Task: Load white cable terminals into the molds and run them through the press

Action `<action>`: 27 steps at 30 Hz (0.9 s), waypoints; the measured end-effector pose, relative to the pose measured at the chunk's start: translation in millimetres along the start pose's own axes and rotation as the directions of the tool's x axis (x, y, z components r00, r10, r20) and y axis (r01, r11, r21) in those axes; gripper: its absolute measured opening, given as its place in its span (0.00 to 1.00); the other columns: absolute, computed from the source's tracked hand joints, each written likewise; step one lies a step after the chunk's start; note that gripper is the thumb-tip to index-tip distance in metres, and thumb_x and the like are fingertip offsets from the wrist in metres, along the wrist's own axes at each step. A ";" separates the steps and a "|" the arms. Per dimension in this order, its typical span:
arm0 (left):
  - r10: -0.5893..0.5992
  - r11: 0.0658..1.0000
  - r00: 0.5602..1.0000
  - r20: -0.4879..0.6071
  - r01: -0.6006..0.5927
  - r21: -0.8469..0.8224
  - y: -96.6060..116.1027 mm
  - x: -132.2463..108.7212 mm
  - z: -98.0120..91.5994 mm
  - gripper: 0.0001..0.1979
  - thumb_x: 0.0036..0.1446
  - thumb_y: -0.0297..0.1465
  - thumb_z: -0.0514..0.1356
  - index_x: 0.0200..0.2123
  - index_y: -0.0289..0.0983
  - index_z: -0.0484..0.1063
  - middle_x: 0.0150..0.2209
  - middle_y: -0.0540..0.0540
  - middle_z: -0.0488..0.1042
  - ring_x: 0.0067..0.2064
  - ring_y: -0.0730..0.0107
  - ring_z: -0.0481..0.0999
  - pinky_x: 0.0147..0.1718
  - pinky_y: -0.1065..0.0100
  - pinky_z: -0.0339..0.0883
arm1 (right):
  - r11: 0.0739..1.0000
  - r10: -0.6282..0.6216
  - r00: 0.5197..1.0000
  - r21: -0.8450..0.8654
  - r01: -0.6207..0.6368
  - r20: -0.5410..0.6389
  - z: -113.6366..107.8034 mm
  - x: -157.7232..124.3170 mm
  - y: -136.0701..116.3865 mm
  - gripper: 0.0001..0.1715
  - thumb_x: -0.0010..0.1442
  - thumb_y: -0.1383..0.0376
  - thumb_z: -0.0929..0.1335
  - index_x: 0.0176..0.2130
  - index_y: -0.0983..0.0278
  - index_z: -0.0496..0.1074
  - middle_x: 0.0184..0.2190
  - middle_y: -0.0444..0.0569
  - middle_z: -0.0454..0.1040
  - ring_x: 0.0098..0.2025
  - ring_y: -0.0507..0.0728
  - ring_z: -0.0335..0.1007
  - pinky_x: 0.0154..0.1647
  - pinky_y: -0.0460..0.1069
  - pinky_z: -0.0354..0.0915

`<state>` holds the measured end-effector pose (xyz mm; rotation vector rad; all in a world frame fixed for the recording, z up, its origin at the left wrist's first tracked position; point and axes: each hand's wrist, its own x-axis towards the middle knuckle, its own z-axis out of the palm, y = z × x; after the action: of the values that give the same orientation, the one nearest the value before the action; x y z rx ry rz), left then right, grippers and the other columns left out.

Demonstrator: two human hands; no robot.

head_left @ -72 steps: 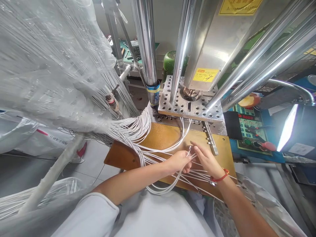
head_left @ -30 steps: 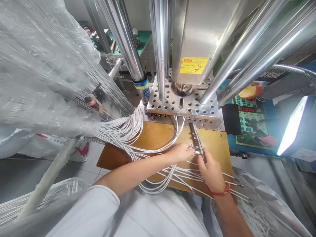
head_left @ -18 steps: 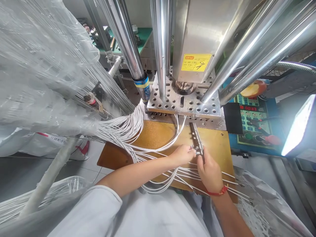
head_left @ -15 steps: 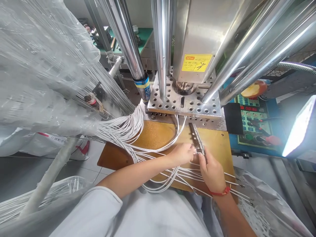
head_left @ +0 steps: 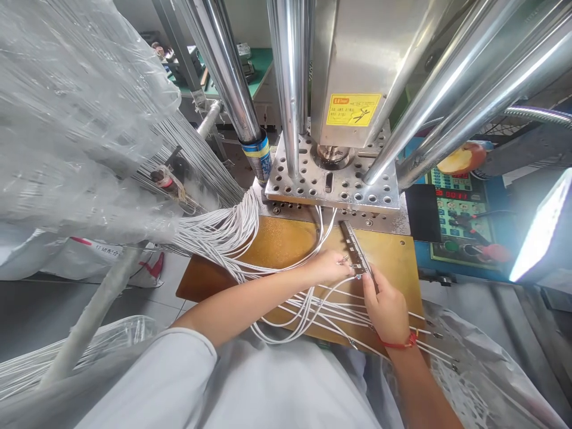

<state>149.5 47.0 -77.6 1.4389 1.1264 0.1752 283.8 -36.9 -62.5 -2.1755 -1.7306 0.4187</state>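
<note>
My left hand (head_left: 326, 267) is closed in a pinch on the end of a white wire (head_left: 346, 260) beside a narrow metal fixture bar (head_left: 353, 247) lying on the yellow-brown work plate (head_left: 277, 241). My right hand (head_left: 388, 308), a red string at its wrist, grips the near end of that bar with fingers closed. Several white wires (head_left: 313, 304) run under both hands across the plate.
A press with chrome columns (head_left: 290, 83) and a perforated steel plate (head_left: 333, 185) stands right behind the work plate. A large wire bundle in clear plastic (head_left: 80, 119) fills the left. A control panel (head_left: 456, 229) and a bright lamp (head_left: 543, 226) sit on the right.
The right hand took hold of the metal bar, which now lies in front of the press. The left hand brought a wire end up to the bar and shifted slightly further along it.
</note>
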 end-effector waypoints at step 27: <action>0.292 0.924 0.938 -0.190 -0.225 0.310 13.6 -14.7 -9.3 0.13 0.56 0.36 0.44 0.33 0.36 0.63 0.26 0.50 0.65 0.28 0.74 0.63 0.28 0.72 0.55 | 0.999 -0.030 0.999 0.037 0.031 -0.039 5.9 -2.3 4.8 0.22 0.59 0.58 0.56 0.50 0.61 0.63 0.40 0.47 0.72 0.35 0.56 0.68 0.30 0.46 0.57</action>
<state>142.6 45.9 -56.7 1.8642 1.1793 0.3917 285.0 -39.7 -69.9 -2.1147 -1.7191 0.3960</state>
